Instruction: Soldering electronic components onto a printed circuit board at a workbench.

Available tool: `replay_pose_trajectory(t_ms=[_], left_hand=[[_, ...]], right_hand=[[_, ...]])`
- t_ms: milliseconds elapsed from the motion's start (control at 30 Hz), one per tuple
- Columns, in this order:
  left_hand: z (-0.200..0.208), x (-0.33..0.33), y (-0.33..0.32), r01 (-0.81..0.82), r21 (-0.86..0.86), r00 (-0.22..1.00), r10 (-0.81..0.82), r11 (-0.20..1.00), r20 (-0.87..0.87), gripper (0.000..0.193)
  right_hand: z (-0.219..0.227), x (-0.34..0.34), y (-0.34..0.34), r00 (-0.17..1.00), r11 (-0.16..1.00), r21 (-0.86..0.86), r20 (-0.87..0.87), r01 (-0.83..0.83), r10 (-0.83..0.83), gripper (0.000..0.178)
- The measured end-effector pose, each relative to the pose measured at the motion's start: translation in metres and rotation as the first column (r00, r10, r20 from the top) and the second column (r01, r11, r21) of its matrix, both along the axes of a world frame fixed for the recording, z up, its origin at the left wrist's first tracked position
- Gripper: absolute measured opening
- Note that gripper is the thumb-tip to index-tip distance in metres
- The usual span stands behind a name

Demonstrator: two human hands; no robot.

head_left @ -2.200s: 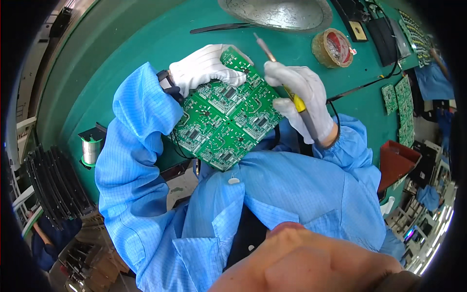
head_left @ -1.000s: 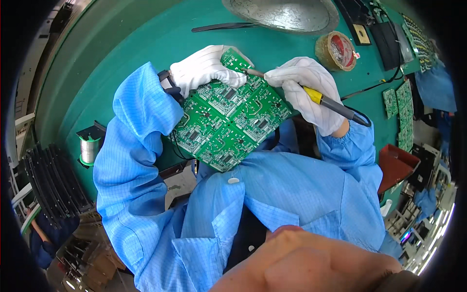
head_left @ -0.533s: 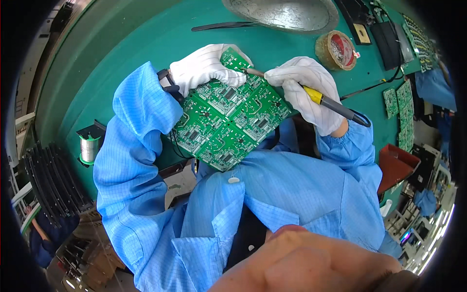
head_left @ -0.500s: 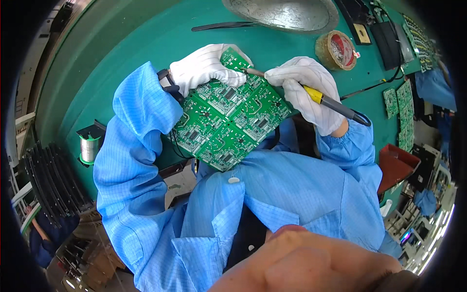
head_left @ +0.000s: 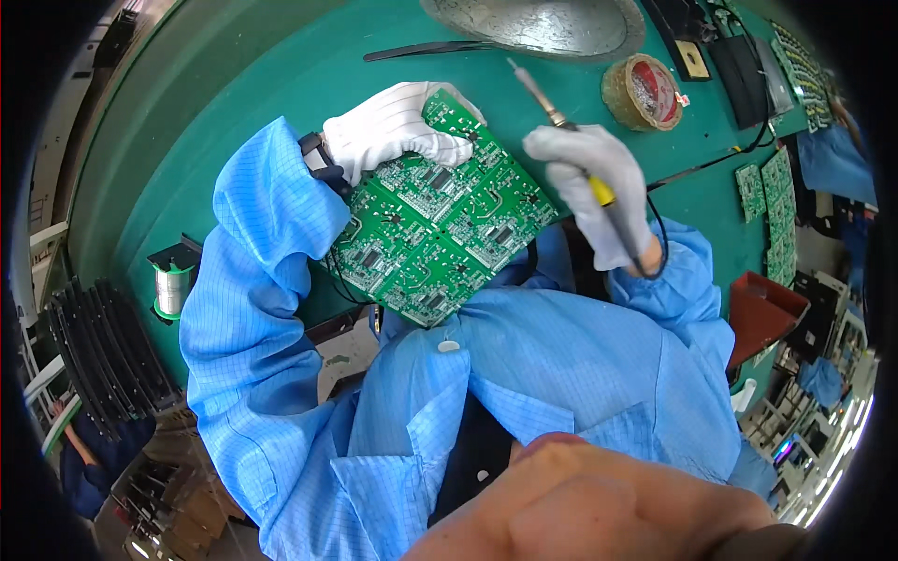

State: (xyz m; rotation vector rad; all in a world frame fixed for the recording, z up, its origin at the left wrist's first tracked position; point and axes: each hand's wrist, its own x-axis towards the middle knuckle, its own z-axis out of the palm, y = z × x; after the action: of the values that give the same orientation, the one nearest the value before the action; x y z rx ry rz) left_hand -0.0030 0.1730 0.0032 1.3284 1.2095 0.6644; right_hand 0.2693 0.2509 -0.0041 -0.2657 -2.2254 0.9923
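The right hand [head_left: 613,166] holds a soldering iron [head_left: 601,191] pointing forward-left

a head-worn fisheye looks down closely on the circuit board [head_left: 438,225].

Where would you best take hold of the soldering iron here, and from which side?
Probably by the yellow-and-grey handle, coming from the near, cord end. The soldering iron slants with its bare metal tip pointing away from the person, and the thicker handle lies toward the right sleeve. The right hand grips it there, clear of the tip.
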Motion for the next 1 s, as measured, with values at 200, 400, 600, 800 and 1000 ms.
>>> replay_pose_trajectory(t_ms=[200,400,600,800,1000], left_hand=[[0.011,-0.003,0.001,0.041,0.127,0.862,0.029,0.991,-0.506,0.061],[0.034,-0.002,-0.016,-0.261,0.416,0.729,0.460,0.871,-0.507,0.038],[0.040,0.022,-0.044,-0.354,0.292,0.728,0.458,0.888,-0.510,0.027],[0.026,0.036,-0.038,0.018,0.378,0.529,0.312,0.926,-0.789,0.018],[0.016,0.037,-0.032,0.126,0.406,0.485,0.301,0.905,-0.821,0.016]], right_hand=[[-0.025,-0.010,-0.016,0.999,0.981,0.191,0.049,-0.028,0.018,0.048],[-0.024,-0.003,-0.010,0.994,0.985,0.169,0.112,-0.042,0.023,0.044],[0.001,0.002,0.004,0.989,0.915,-0.386,0.130,0.122,-0.077,0.033],[0.012,-0.011,0.011,0.998,0.997,0.058,0.036,0.045,-0.047,0.017],[0.001,-0.019,0.011,0.998,0.989,0.133,0.000,0.059,-0.059,0.011]])
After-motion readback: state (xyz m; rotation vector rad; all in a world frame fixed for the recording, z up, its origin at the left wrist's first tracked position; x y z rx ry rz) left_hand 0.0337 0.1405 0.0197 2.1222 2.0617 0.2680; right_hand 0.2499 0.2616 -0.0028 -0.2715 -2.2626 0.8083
